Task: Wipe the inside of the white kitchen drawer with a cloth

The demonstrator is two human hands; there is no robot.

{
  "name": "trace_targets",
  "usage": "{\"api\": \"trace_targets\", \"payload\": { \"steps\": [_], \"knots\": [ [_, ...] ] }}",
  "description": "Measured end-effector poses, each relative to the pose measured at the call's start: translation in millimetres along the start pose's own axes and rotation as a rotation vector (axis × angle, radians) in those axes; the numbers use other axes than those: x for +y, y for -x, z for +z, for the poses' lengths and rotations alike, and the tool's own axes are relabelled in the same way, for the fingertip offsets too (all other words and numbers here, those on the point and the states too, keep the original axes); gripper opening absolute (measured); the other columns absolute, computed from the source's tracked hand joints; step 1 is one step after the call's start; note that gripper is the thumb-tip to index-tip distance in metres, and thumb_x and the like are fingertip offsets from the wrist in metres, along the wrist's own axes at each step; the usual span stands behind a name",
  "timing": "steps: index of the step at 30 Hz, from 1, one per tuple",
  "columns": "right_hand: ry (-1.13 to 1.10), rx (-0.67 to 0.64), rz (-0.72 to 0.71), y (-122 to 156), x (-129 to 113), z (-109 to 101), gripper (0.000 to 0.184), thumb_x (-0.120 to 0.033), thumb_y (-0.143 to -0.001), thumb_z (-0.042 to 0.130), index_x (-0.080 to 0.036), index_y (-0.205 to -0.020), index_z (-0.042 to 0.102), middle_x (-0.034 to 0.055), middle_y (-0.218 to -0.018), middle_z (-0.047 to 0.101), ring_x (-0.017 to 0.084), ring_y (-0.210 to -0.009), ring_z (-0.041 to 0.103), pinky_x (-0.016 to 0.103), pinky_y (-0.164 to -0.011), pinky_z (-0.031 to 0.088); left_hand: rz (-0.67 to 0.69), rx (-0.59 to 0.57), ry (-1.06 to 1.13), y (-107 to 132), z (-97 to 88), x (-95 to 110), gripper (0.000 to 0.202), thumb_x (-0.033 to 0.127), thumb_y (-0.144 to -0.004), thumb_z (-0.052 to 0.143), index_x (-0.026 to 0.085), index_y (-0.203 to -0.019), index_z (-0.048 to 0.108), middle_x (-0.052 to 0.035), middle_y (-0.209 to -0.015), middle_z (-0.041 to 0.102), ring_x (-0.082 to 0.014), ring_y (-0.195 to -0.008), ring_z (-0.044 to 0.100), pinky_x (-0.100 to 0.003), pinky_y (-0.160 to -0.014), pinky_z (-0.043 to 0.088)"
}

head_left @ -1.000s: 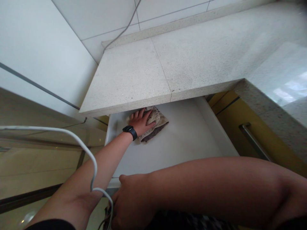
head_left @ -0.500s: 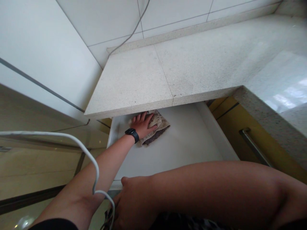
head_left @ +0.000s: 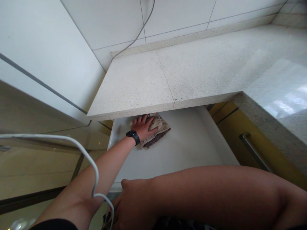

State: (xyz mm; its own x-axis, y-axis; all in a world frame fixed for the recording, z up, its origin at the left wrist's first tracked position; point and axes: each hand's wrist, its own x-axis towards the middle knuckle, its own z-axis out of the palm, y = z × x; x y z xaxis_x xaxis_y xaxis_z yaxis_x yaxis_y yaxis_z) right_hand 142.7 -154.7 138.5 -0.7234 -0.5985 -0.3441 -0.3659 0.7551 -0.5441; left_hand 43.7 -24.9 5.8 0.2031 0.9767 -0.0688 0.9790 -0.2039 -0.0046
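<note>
My left hand (head_left: 144,128) lies with fingers spread on a folded brown and beige cloth (head_left: 163,126), pressing it to the drawer floor. The cloth's dark underside shows along its lower edge. The pulled-out white drawer (head_left: 187,143) sits beneath the countertop, and the fingertips are close to the counter's front edge. At the drawer's near left corner my right hand (head_left: 134,201) is closed over the drawer front (head_left: 116,187), its thumb on the top edge. Most of its fingers are dim or hidden below. The right forearm covers the rest of the drawer front.
A pale speckled countertop (head_left: 136,86) overhangs the drawer's back. To the right is a yellowish cabinet front with a metal handle (head_left: 255,151). A white cable (head_left: 81,145) loops over my left forearm. A tall white panel (head_left: 48,38) stands at the left.
The whole scene sits slightly lower in the picture as the camera tilts. My left hand stays on the cloth and my right hand keeps its place at the drawer front.
</note>
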Motion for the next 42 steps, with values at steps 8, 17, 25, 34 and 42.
{"api": "trace_targets", "payload": {
  "steps": [8,17,25,34,42],
  "knots": [
    [0.016,-0.036,0.019,3.9,-2.2,-4.4,0.05,-0.022,-0.108,0.029,-0.013,-0.154,0.046,0.0063,-0.159,0.043,0.026,-0.153,0.021,0.073,-0.106,0.037,0.003,0.007,0.015,0.1,1.5,-0.6,0.08,0.082,-0.096,0.042,0.041,-0.165,0.036,-0.0046,-0.171,0.032,-0.0366,-0.145,0.042,-0.052,-0.114,0.035],
    [-0.009,-0.012,0.002,2.1,-0.9,-1.2,0.049,-0.023,-0.108,0.028,-0.012,-0.154,0.045,0.0081,-0.158,0.045,0.028,-0.151,0.027,0.077,-0.105,0.034,0.001,0.013,0.006,0.0,1.3,0.1,0.081,0.083,-0.095,0.041,0.041,-0.165,0.036,-0.0047,-0.171,0.034,-0.0365,-0.142,0.045,-0.052,-0.11,0.038],
    [-0.022,-0.015,-0.001,2.8,0.5,-2.8,0.049,-0.023,-0.109,0.027,-0.011,-0.153,0.044,0.0085,-0.158,0.045,0.028,-0.154,0.022,0.076,-0.104,0.034,0.013,0.012,0.025,-0.1,1.1,-1.3,0.081,0.083,-0.095,0.041,0.04,-0.164,0.037,-0.0058,-0.171,0.033,-0.0361,-0.143,0.043,-0.052,-0.111,0.037],
    [-0.038,-0.009,-0.006,1.7,0.5,-1.2,0.047,-0.023,-0.107,0.029,-0.013,-0.15,0.046,0.0099,-0.159,0.043,0.028,-0.151,0.029,0.075,-0.101,0.037,0.012,0.01,0.024,0.4,-1.2,-0.6,0.082,0.083,-0.095,0.041,0.041,-0.165,0.036,-0.0052,-0.171,0.033,-0.0355,-0.143,0.044,-0.051,-0.111,0.037],
    [-0.012,-0.03,-0.002,5.5,-1.9,-5.5,0.05,-0.022,-0.108,0.026,-0.011,-0.155,0.043,0.0089,-0.161,0.04,0.028,-0.154,0.023,0.078,-0.105,0.034,-0.008,-0.008,0.03,0.7,-2.6,1.8,0.081,0.082,-0.095,0.043,0.041,-0.165,0.035,-0.0037,-0.172,0.031,-0.0363,-0.144,0.042,-0.052,-0.112,0.036]
  ]
}}
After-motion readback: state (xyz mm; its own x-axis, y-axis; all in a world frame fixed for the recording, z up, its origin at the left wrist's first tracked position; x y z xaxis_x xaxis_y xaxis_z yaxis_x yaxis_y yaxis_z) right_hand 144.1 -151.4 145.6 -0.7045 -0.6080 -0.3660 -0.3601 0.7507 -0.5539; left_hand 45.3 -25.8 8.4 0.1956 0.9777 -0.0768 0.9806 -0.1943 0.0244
